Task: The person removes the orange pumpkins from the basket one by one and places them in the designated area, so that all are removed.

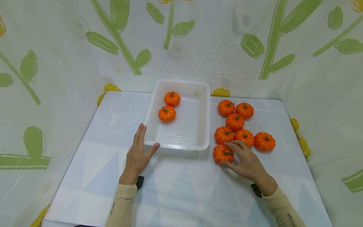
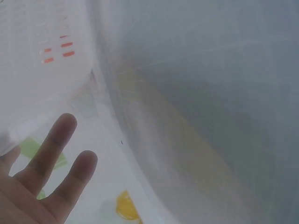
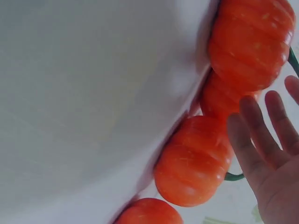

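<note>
My left hand (image 1: 138,157) is at the front left corner of a white plastic basket (image 1: 205,119), fingers straight along its side and thumb by the front rim. In the left wrist view, spread fingers (image 2: 56,144) show beside the perforated wall. Two small orange pumpkins (image 1: 167,114) with green stems sit in the basket's left half. On the right, my right hand (image 1: 246,162) reaches around the nearest loose pumpkin (image 1: 222,154), fingertips at its far side and thumb at its near side. In the right wrist view, its extended fingers (image 3: 245,144) lie beside several pumpkins (image 3: 194,161).
Several more pumpkins (image 1: 234,122) lie grouped to the right of the basket, one (image 1: 264,142) at the group's right end. The table (image 1: 181,189) has a pale cloth with blue triangles. A leaf-patterned curtain (image 1: 198,56) hangs behind the table and along its sides.
</note>
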{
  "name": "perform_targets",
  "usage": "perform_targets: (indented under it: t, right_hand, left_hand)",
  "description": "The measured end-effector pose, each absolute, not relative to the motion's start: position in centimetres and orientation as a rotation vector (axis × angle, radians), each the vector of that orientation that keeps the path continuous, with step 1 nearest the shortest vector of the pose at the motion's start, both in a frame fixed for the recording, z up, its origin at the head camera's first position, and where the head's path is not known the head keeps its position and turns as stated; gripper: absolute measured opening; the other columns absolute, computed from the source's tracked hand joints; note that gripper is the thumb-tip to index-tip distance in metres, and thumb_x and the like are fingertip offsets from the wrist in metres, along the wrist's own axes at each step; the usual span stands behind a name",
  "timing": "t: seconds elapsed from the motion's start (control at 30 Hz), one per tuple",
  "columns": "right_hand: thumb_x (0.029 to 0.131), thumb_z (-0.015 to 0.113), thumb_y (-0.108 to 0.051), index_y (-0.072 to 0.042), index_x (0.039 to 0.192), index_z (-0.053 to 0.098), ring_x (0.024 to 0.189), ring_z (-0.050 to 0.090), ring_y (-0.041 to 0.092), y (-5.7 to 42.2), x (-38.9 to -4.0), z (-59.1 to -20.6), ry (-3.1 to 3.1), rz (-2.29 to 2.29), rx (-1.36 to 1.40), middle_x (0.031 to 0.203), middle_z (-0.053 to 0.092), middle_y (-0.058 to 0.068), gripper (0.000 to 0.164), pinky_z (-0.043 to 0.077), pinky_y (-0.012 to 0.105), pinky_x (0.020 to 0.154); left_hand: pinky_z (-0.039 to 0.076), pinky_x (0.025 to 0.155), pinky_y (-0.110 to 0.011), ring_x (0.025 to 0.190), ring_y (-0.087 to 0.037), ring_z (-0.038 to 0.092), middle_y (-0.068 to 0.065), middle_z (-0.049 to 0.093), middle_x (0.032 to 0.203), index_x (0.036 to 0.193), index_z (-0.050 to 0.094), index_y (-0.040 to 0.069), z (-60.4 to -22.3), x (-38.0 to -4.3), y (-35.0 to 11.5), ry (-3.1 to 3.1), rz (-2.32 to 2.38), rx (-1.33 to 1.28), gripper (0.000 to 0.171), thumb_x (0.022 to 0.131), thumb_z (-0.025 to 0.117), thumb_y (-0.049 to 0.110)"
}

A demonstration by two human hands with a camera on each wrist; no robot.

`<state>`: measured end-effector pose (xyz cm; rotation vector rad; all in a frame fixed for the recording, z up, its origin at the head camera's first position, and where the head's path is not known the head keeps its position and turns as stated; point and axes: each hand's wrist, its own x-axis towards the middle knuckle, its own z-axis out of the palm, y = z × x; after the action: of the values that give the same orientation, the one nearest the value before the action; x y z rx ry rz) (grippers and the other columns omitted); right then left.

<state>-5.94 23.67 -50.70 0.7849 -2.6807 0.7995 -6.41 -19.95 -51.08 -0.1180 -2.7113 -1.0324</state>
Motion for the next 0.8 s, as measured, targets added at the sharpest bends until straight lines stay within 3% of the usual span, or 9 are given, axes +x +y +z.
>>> perform_targets:
  t: [0.27,0.63,0.8]
  right_hand:
    - [0.079,0.086,-0.024,-0.009,0.128,0.066,0.106,0.062,0.018,23.7,-7.0,-48.7,-2.559,0.884,0.836,0.126,0.060,0.002,0.055,0.048,0.016,0.091]
    - [0.082,0.084,-0.016,-0.009,0.136,0.060,0.114,0.057,0.020,23.6,-9.2,-45.9,-2.567,0.893,0.798,0.131,0.058,0.004,0.059,0.049,0.023,0.093]
    - [0.082,0.085,-0.020,-0.009,0.137,0.059,0.119,0.056,0.020,23.4,-9.8,-45.3,-2.597,0.880,0.771,0.133,0.057,0.004,0.061,0.039,0.014,0.101]
  left_hand:
    - [0.052,0.072,-0.051,0.133,-0.037,0.051,0.012,0.011,0.169,0.164,0.019,0.023,-51.0,-6.4,-19.9,-2.709,-1.021,-0.120,0.090,0.093,0.067,0.054]
    - [0.052,0.074,-0.051,0.132,-0.037,0.051,0.013,0.010,0.168,0.164,0.018,0.026,-51.2,-6.4,-20.0,-2.709,-1.031,-0.109,0.091,0.093,0.067,0.055]
    - [0.053,0.074,-0.050,0.134,-0.036,0.050,0.013,0.009,0.169,0.164,0.017,0.026,-51.3,-6.4,-20.0,-2.712,-1.029,-0.113,0.091,0.093,0.067,0.056]
